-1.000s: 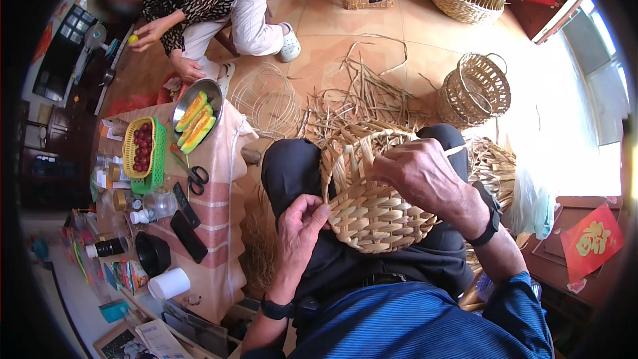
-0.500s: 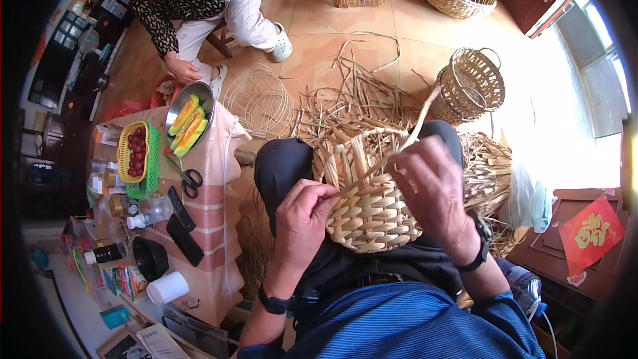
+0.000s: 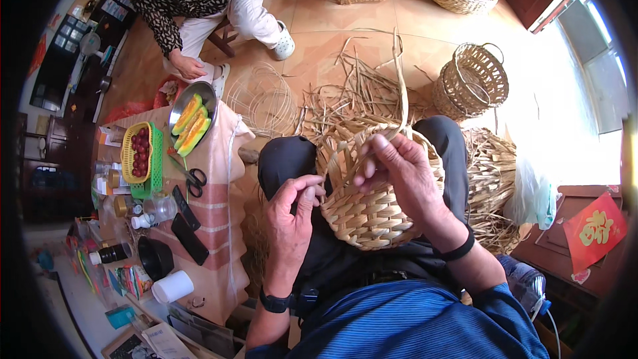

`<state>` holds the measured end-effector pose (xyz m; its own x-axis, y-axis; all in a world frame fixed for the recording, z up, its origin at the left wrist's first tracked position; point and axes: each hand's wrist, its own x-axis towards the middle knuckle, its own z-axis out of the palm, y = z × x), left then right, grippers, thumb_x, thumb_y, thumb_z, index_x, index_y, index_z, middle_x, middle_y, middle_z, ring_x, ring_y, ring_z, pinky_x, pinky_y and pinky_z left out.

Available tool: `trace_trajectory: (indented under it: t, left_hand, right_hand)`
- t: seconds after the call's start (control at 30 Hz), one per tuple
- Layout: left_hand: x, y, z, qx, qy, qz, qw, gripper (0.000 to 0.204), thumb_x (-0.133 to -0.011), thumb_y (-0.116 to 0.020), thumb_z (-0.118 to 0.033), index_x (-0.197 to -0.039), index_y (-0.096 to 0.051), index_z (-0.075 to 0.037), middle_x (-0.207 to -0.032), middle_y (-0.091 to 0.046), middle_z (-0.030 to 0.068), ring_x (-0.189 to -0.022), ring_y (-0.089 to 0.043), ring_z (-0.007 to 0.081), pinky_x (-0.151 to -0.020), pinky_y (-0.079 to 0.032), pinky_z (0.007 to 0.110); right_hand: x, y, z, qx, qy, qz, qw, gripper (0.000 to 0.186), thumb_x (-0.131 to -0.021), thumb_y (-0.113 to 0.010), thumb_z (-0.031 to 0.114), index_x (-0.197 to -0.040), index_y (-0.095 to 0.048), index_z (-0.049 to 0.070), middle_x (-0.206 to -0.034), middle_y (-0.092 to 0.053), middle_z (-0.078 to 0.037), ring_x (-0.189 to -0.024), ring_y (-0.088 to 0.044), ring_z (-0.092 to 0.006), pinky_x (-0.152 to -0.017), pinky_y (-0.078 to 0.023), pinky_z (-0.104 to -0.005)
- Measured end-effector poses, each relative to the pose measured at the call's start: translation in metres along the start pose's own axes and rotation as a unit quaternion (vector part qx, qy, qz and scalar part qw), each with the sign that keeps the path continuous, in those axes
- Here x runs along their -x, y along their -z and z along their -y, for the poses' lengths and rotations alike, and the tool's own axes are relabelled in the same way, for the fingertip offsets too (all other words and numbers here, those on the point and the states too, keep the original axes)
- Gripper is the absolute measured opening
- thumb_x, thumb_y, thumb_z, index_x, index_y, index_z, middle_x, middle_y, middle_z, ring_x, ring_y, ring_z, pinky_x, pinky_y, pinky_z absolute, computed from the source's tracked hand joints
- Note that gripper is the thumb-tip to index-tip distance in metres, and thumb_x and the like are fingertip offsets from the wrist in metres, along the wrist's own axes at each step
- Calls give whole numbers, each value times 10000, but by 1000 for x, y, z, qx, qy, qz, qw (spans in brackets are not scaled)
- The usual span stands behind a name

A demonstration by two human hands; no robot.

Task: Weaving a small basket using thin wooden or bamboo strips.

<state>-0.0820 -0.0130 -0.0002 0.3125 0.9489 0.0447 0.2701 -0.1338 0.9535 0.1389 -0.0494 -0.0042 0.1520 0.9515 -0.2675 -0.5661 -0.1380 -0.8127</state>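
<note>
A half-woven straw basket (image 3: 372,219) rests tilted between my knees, its pale strips crossing in a chequered weave. Loose strip ends stick up at its rim. My right hand (image 3: 409,176) is curled in front of the rim, thumb and fingers pinched where a long dried-leaf strip (image 3: 403,90) comes down. The strip's far end points up and away from me. Beside the basket's left edge is my left hand (image 3: 290,209), its thumb and forefinger drawn together. What lies between those fingertips, if anything, is too small to make out.
Loose dried strips (image 3: 355,90) litter the floor ahead, with a wire frame (image 3: 262,103) and another basket (image 3: 458,86) nearby. A bundle of strips (image 3: 488,186) lies right. The left table (image 3: 219,219) holds scissors (image 3: 195,183), cut melon (image 3: 193,126) and jars. A person (image 3: 199,13) sits beyond.
My right hand has moved left and turned over the rim. The long strip, earlier slanting right, now stands nearly upright. My left hand has drawn back slightly left from the weave.
</note>
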Motion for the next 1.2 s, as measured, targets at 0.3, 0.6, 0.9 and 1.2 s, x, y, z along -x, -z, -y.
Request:
trace_trajectory:
  t: [0.3,0.6,0.9,1.2]
  left_hand:
    - [6,0,-14,-236,-171,54,955,321,-1013,-653,41,-1311,-739,-38,-1155,-721,150,-1034,-709,328,-893,-586,422]
    - [19,-12,-9,-473,-250,125,836,566,-933,-655,-41,-1491,-591,34,-1120,-604,115,-972,-621,265,-858,-538,406]
    - [1,2,-7,-232,-186,29,954,433,-888,-576,162,-1245,-746,-13,-930,-750,113,-858,-722,289,-795,-593,404]
    - [1,6,-3,-125,-129,-14,984,427,-928,-517,193,-1235,-732,-12,-1013,-759,130,-885,-760,242,-804,-613,349]
  right_hand:
    - [-4,21,11,-52,14,-13,998,312,-1180,-552,282,-1156,-673,-5,-933,-755,-101,-947,-805,-257,-874,-677,-389]
    - [-21,-11,18,134,68,58,987,287,-1176,-564,199,-1266,-672,-51,-1039,-779,-107,-1015,-774,-170,-933,-630,-324]
    - [-22,-13,25,206,115,45,971,278,-1167,-594,227,-1213,-694,-29,-930,-770,-50,-888,-735,-110,-838,-595,-286]
    - [-20,15,18,88,69,12,994,289,-1167,-581,222,-1245,-691,-34,-1021,-793,-111,-980,-810,-228,-863,-664,-334]
